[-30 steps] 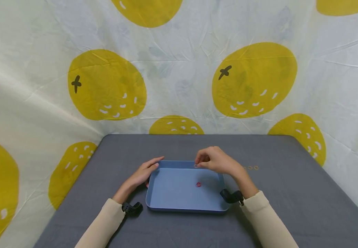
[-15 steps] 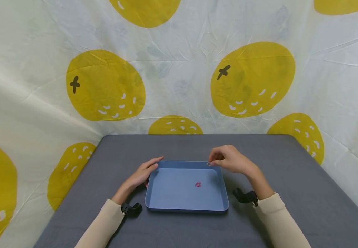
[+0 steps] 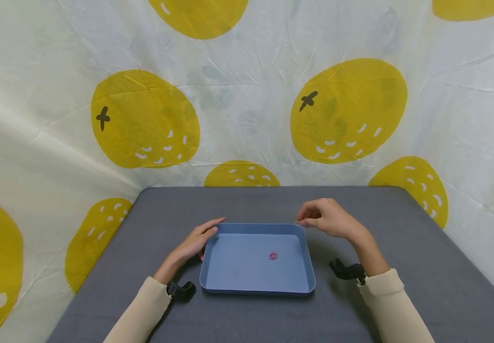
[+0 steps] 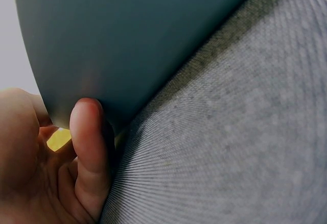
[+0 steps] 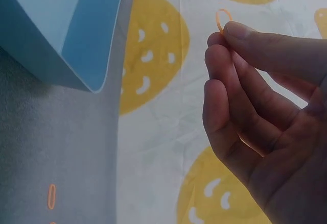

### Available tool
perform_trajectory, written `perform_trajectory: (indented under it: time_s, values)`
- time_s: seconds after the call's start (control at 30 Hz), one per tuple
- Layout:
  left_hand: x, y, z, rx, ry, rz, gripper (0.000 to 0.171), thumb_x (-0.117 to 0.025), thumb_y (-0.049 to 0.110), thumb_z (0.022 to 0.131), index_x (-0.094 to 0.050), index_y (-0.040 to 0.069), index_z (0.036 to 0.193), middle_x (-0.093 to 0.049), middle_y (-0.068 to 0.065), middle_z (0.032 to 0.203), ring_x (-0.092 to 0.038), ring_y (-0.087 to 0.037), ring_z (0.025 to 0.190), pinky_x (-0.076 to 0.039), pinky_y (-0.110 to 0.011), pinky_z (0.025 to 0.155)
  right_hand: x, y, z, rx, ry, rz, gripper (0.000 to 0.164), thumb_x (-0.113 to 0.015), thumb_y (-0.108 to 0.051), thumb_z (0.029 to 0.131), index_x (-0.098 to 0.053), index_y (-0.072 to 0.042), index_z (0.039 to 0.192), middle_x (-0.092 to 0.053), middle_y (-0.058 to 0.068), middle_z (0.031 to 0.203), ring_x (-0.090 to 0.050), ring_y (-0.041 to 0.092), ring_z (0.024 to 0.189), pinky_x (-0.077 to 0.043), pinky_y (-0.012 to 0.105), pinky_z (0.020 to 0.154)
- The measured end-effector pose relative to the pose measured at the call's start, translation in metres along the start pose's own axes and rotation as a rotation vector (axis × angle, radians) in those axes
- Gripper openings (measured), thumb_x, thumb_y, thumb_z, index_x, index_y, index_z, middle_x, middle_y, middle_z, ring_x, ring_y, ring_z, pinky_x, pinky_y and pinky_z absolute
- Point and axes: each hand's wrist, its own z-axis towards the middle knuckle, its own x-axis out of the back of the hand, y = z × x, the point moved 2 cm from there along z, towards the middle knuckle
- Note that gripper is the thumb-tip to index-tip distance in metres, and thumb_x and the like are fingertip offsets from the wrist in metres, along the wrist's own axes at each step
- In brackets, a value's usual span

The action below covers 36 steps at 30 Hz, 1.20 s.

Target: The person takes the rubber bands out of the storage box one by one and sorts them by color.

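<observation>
My right hand point(image 3: 330, 218) is raised over the far right corner of a shallow blue tray point(image 3: 238, 276). Between thumb and index finger it pinches a thin orange rubber band point(image 5: 223, 21), whose loop stands up from the fingertips in the right wrist view. My left hand point(image 3: 193, 242) grips the tray at its far left corner; in the left wrist view a finger point(image 4: 87, 127) presses on the outer wall. A small tangle of red rubber bands point(image 3: 273, 256) lies on the tray floor, right of the middle.
The tray stands on a grey cloth-covered table point(image 3: 247, 319). Another orange rubber band point(image 5: 51, 197) lies on the table near the tray in the right wrist view, with part of one more below it. A fruit-print curtain point(image 3: 247, 119) hangs behind the table.
My right hand has moved right along the tray's far edge, carrying the rubber band to the far right corner. The left hand and tray have stayed in place.
</observation>
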Motion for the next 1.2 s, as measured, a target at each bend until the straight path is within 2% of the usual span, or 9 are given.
perform_trajectory:
  time_s: [0.33,0.57,1.2]
  values:
    - [0.0,-0.001,-0.003,0.019,0.021,0.019,0.045,-0.042,0.032,0.113,-0.044,0.031,0.158,-0.047,-0.015,0.157,-0.052,-0.016,0.044,-0.05,-0.03,0.042,0.007,0.007,-0.003,-0.028,0.013,-0.017,0.008,-0.073,-0.008,0.095,-0.078,-0.013,0.099,-0.077,-0.003,0.092,-0.07,0.012,0.08,-0.057,0.028,0.072]
    - [0.0,0.0,-0.001,0.009,0.011,0.003,0.046,-0.041,0.032,0.113,-0.043,0.027,0.159,-0.049,-0.019,0.154,-0.051,-0.016,0.044,-0.049,-0.031,0.041,0.009,0.011,-0.005,-0.029,0.018,0.005,0.007,-0.073,-0.008,0.095,-0.077,-0.012,0.1,-0.077,-0.002,0.093,-0.07,0.012,0.079,-0.058,0.028,0.071]
    - [-0.001,0.0,-0.001,0.007,0.001,0.005,0.046,-0.041,0.035,0.113,-0.043,0.031,0.159,-0.047,-0.018,0.156,-0.052,-0.017,0.045,-0.05,-0.033,0.043,0.017,0.021,-0.01,-0.023,0.038,0.023,0.006,-0.072,-0.01,0.096,-0.077,-0.01,0.1,-0.078,-0.001,0.094,-0.072,0.011,0.081,-0.059,0.027,0.076]
